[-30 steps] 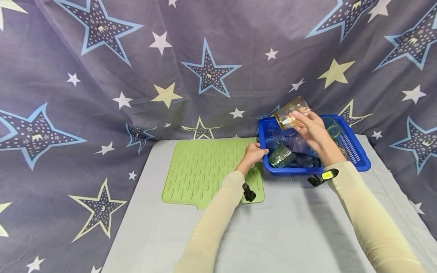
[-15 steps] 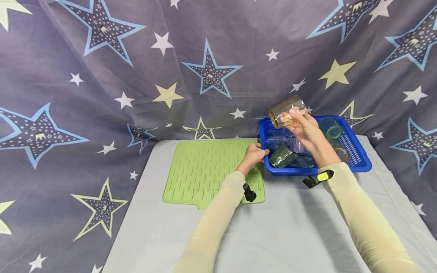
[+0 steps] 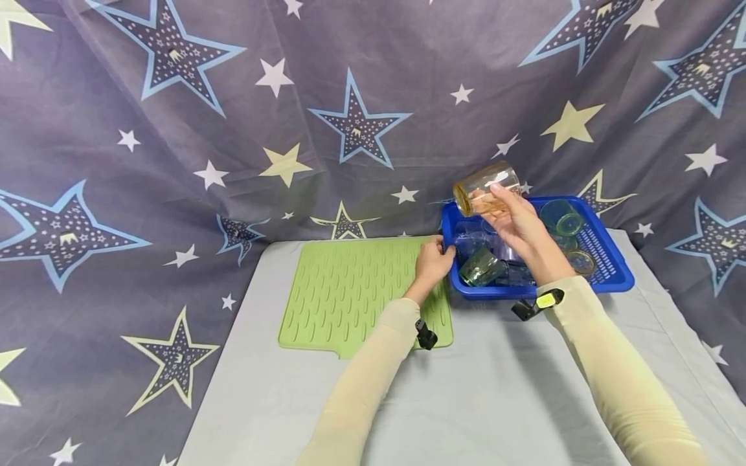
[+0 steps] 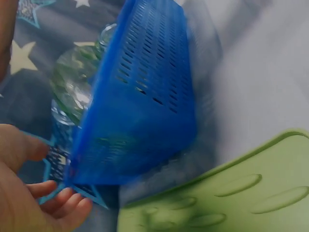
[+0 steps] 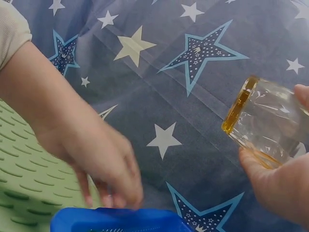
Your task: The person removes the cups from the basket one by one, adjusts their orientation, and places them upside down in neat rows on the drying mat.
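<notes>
An amber-tinted drinking glass (image 3: pixel 488 184) with a thick yellow base is tilted on its side in the air, its base pointing left. My right hand (image 3: pixel 522 226) grips it above the blue plastic basket (image 3: pixel 527 292); thumb and fingers lie round the glass (image 5: pixel 270 121) in the right wrist view. My left hand (image 3: pixel 434 262) is at the basket's left end, over the edge of the green mat. In the left wrist view, its thumb and fingers (image 4: pixel 72 208) are spread apart close to the basket's corner. Inside the basket lie several glasses, including a tilted green glass (image 3: pixel 482 266).
A ridged green drying mat (image 3: pixel 344 291) lies flat left of the basket on a table with a light grey cover (image 3: pixel 466 388). Directly behind the table hangs a dark cloth (image 3: pixel 408 84) with a star pattern.
My right hand has moved left with the amber glass, whose base has swung further left. My left hand's fingers have loosened from the basket's rim and shifted slightly.
</notes>
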A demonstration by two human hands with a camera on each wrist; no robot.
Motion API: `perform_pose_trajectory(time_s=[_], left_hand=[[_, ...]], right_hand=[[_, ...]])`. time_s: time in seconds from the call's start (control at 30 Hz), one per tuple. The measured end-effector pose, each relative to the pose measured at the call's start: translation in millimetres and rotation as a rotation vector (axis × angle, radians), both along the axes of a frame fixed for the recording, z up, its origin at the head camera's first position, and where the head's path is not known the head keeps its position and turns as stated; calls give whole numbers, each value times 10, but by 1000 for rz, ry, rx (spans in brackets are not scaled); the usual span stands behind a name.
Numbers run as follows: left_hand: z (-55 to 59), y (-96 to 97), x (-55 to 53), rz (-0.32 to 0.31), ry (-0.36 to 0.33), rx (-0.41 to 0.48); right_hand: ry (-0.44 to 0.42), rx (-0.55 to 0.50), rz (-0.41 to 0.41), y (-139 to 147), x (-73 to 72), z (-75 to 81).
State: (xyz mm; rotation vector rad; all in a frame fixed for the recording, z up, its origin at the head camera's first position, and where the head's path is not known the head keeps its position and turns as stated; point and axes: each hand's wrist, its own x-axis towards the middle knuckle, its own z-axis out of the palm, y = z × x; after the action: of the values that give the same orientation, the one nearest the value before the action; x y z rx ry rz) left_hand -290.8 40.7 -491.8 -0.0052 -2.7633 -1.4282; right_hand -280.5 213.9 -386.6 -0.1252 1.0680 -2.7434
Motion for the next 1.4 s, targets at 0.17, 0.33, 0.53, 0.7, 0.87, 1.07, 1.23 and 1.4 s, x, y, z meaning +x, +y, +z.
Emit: perform_pose_trajectory(time_s=[0.17,0.33,0.53,0.7,0.87,1.07,1.23,1.4], left_hand=[[215,30,29,52,221,177],[498,37,66,20,479,318],[751,77,59,-76,636,327],[826,142,21,-117,712,314],[834,201,-8,-111,753,339],[865,241,-35,-75,798,385],[906,270,-59,-10,859,423],[931,297,-59,59,898,485]], right_hand=[[-76,1,-25,-9,17,40],[-138,-63,-26,-33,18,75],[-122,-107,-3,-87,21,73],[-111,-108,-4,-160,32,55],[-103,-104,-6,-220,43,39],[-105,-95,-10,-283,72,26],[-93,-64,-20,-338,94,31],[-78,-14,-21,-375,89,52]])
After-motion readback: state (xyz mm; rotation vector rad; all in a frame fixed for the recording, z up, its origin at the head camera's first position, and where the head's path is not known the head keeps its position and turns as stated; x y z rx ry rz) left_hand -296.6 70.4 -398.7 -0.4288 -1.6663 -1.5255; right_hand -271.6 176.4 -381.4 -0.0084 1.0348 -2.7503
